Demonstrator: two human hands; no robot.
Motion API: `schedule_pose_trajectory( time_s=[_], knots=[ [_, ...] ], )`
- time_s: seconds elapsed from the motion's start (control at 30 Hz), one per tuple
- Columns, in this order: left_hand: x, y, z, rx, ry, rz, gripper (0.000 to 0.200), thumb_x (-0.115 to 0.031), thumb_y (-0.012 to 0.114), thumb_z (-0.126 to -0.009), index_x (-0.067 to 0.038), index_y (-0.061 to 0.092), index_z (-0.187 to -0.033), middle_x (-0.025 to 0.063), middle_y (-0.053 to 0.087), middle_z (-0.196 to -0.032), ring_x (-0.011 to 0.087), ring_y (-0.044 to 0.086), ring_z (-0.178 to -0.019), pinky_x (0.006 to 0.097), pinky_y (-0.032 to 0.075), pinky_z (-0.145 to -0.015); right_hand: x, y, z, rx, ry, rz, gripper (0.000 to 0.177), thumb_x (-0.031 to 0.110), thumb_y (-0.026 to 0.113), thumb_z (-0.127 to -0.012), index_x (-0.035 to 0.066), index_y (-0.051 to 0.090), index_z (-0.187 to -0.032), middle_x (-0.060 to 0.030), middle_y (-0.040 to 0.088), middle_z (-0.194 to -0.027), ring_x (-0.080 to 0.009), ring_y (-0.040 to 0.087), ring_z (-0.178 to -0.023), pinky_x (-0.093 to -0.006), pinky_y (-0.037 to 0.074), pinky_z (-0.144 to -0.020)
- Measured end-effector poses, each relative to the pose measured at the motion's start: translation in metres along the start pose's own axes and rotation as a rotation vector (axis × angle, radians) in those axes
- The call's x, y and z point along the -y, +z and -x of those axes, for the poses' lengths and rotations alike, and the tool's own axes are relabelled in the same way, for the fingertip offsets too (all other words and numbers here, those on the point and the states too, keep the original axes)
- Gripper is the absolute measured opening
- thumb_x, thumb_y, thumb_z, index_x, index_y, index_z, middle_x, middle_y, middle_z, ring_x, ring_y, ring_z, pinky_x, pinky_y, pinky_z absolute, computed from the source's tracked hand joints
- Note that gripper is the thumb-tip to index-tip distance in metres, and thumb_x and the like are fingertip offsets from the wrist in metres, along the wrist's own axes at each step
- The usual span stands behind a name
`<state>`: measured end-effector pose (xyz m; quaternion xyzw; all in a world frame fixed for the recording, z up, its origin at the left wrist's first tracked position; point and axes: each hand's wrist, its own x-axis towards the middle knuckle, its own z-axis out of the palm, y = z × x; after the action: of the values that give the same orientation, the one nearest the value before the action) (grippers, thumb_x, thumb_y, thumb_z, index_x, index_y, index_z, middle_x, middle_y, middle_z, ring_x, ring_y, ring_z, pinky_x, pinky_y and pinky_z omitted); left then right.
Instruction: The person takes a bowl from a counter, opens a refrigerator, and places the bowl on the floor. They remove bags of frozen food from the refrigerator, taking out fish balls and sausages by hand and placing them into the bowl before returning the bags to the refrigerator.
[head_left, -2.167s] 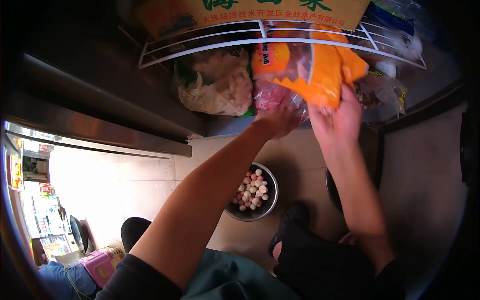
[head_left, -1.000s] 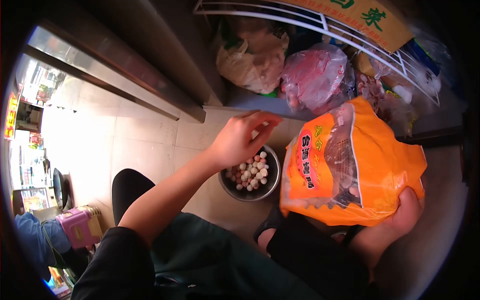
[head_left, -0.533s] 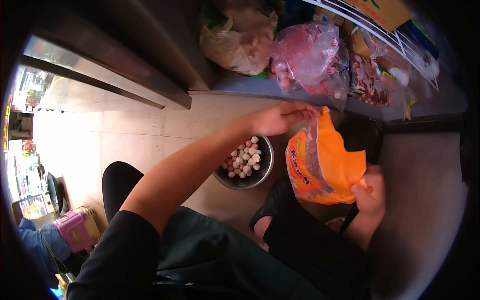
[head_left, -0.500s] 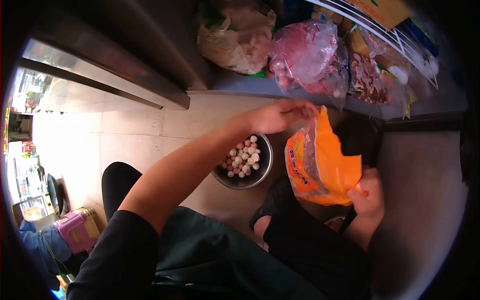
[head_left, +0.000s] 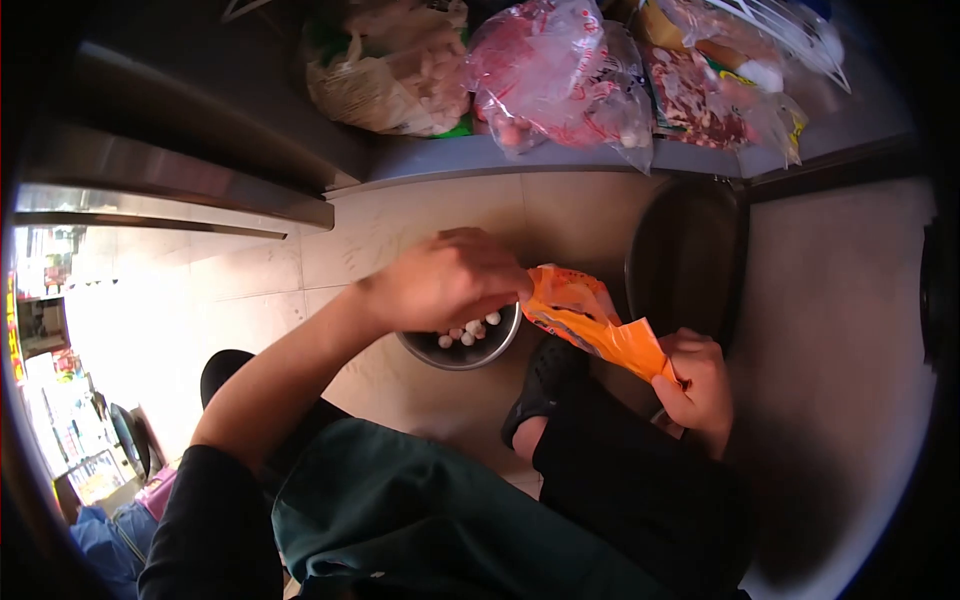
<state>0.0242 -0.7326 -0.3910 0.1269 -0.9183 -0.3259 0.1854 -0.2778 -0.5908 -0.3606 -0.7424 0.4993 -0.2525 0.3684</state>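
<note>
An orange printed plastic bag [head_left: 590, 315] stretches between my two hands, flattened and creased. My left hand [head_left: 455, 280] is closed on its left end, fingers pinched together. At the bag's lower right end, my right hand [head_left: 697, 385] grips the edge with the thumb on top. Under my left hand and wrist stands a round metal bowl [head_left: 478, 360] on the floor, partly covered by them. Inside it several white and pinkish balls [head_left: 470, 332] show; the rest are hidden. Whether anything is in the bag cannot be seen.
An open freezer compartment ahead holds a clear bag with pink contents [head_left: 560, 75], a bag of pale food [head_left: 400, 80] and packed red meat [head_left: 690, 95]. A dark oval basin [head_left: 690, 260] stands at right on the tiled floor [head_left: 430, 205]. My shoe [head_left: 545, 385] is near the bowl.
My left hand has come down and toward me, over the bowl, drawing the bag's end along. The bag has gone from upright and spread to flatter and slanted. The view has shifted.
</note>
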Motion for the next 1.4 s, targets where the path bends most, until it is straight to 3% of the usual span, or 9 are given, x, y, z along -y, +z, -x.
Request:
schedule_pose_trajectory(
  time_s=[0.23, 0.5, 0.63, 0.73, 0.83, 1.07, 1.13, 1.17, 1.4],
  knots=[
    [-0.037, 0.026, -0.015, 0.271, -0.027, -0.485, 0.017, -0.013, 0.062, -0.071, -0.010, 0.069, -0.086, 0.0021, 0.064, -0.074, 0.0213, 0.062, -0.078, 0.0301, 0.050, -0.075, 0.000, 0.013, 0.015, -0.067, -0.070, 0.075, 0.008, 0.003, 0.066, -0.065, 0.002, 0.059, -0.069, -0.0091, 0.063, -0.078, -0.0276, 0.052, -0.060, -0.0359, 0.042, -0.054],
    [-0.046, 0.080, -0.046, 0.669, -0.191, 0.077, 0.021, -0.007, 0.058, -0.079, -0.005, 0.067, -0.098, 0.0124, 0.067, -0.090, 0.0274, 0.066, -0.087, 0.0381, 0.053, -0.077, 0.000, 0.022, 0.019, -0.104, -0.013, 0.144, 0.013, 0.009, 0.063, -0.065, -0.001, 0.057, -0.070, -0.0100, 0.056, -0.070, -0.0272, 0.051, -0.060, -0.0342, 0.040, -0.057],
    [-0.010, 0.125, -0.044, 0.208, 0.077, -0.261, 0.024, -0.013, 0.063, -0.078, -0.003, 0.066, -0.100, 0.0158, 0.067, -0.085, 0.0286, 0.068, -0.084, 0.0379, 0.054, -0.073, 0.004, 0.027, 0.014, -0.158, -0.038, 0.133, 0.010, 0.005, 0.063, -0.068, 0.000, 0.060, -0.076, -0.0110, 0.055, -0.072, -0.0290, 0.051, -0.059, -0.0355, 0.042, -0.056],
    [-0.003, 0.109, -0.075, 0.639, -0.553, -0.064, 0.039, -0.018, 0.069, -0.076, 0.006, 0.058, -0.105, 0.0150, 0.067, -0.090, 0.0277, 0.068, -0.090, 0.0368, 0.055, -0.074, 0.000, 0.028, 0.013, -0.196, -0.007, 0.135, 0.011, 0.002, 0.063, -0.070, 0.001, 0.061, -0.080, -0.0133, 0.057, -0.076, -0.0315, 0.053, -0.062, -0.0371, 0.044, -0.056],
    [0.001, 0.128, -0.078, 0.421, -0.504, 0.012, 0.039, -0.018, 0.074, -0.071, -0.001, 0.060, -0.103, 0.0178, 0.067, -0.077, 0.0321, 0.068, -0.076, 0.0387, 0.054, -0.070, -0.007, 0.030, 0.011, -0.198, 0.037, 0.118, 0.007, 0.001, 0.061, -0.072, -0.001, 0.058, -0.078, -0.0148, 0.055, -0.073, -0.0325, 0.053, -0.063, -0.0370, 0.043, -0.056],
    [0.061, 0.248, -0.071, -0.234, -1.298, 1.195, 0.034, -0.024, 0.054, -0.092, -0.005, 0.052, -0.120, 0.0169, 0.060, -0.117, 0.0267, 0.058, -0.111, 0.0384, 0.049, -0.086, -0.013, 0.040, 0.008, -0.458, 0.167, 0.024, 0.005, -0.002, 0.055, -0.077, -0.002, 0.051, -0.074, -0.0143, 0.048, -0.066, -0.0275, 0.051, -0.058, -0.0311, 0.040, -0.054],
    [0.110, 0.265, -0.049, -0.167, -0.231, 0.838, 0.039, -0.036, 0.055, -0.088, -0.013, 0.059, -0.119, 0.0053, 0.062, -0.117, 0.0219, 0.059, -0.106, 0.0316, 0.047, -0.089, -0.015, 0.041, 0.001, -0.517, 0.169, 0.012, 0.005, -0.003, 0.054, -0.078, -0.002, 0.051, -0.075, -0.0130, 0.047, -0.066, -0.0235, 0.049, -0.056, -0.0297, 0.039, -0.054],
    [0.100, 0.235, -0.064, 0.449, -0.580, 0.476, 0.036, -0.034, 0.053, -0.089, -0.013, 0.060, -0.117, 0.0058, 0.063, -0.114, 0.0232, 0.062, -0.101, 0.0315, 0.049, -0.086, -0.018, 0.041, -0.002, -0.574, 0.166, 0.003, 0.005, -0.003, 0.053, -0.079, -0.003, 0.051, -0.075, -0.0117, 0.046, -0.065, -0.0195, 0.047, -0.055, -0.0282, 0.038, -0.053],
    [0.070, 0.169, -0.123, 0.853, -0.593, -0.138, 0.033, -0.031, 0.048, -0.091, -0.014, 0.061, -0.116, 0.0072, 0.065, -0.109, 0.0250, 0.064, -0.095, 0.0320, 0.050, -0.083, -0.030, 0.043, -0.010, -0.720, 0.167, -0.046, 0.003, -0.007, 0.051, -0.079, -0.005, 0.052, -0.077, -0.0087, 0.045, -0.065, -0.0106, 0.044, -0.058, -0.0243, 0.038, -0.054]
  ],
)
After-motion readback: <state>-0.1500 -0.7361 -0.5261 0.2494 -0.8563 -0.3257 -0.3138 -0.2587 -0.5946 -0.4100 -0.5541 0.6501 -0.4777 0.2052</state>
